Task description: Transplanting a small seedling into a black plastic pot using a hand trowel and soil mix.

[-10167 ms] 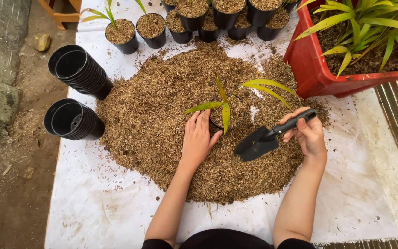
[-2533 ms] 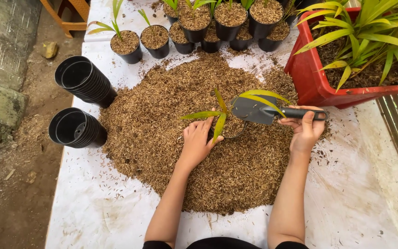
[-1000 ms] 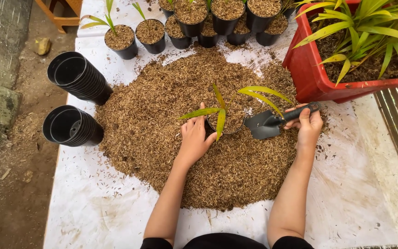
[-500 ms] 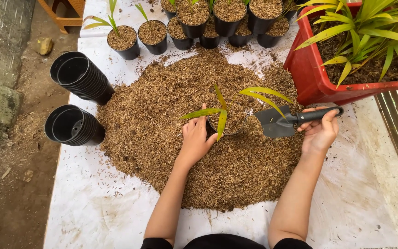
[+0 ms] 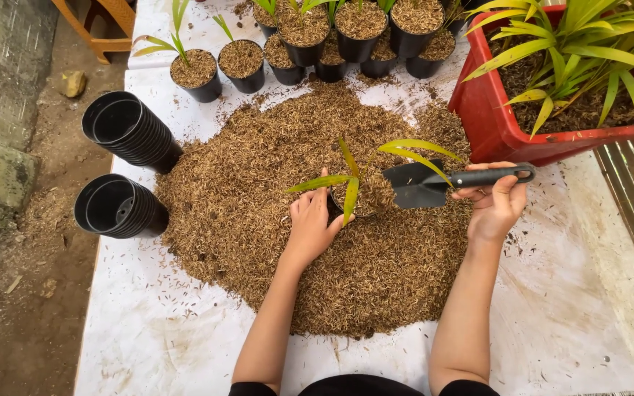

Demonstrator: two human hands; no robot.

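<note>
Black pot point(image 5: 339, 209): half sunk in the middle of the husk heap point(image 5: 258, 242); our left hand point(image 5: 313, 227) wraps its near side, fingers closed on it.
Seedling point(image 5: 350, 180): stands upright in the pot, leaves spread.
Trowel point(image 5: 423, 185): gripped in our right hand point(image 5: 494, 205); half a second back it hung clear to the right, now its blade tips husk over the pot, so we judge the filling well on.
Spare pots point(image 5: 122, 169): two stacks, left.
Red tub point(image 5: 493, 125): right, well apart.
</note>
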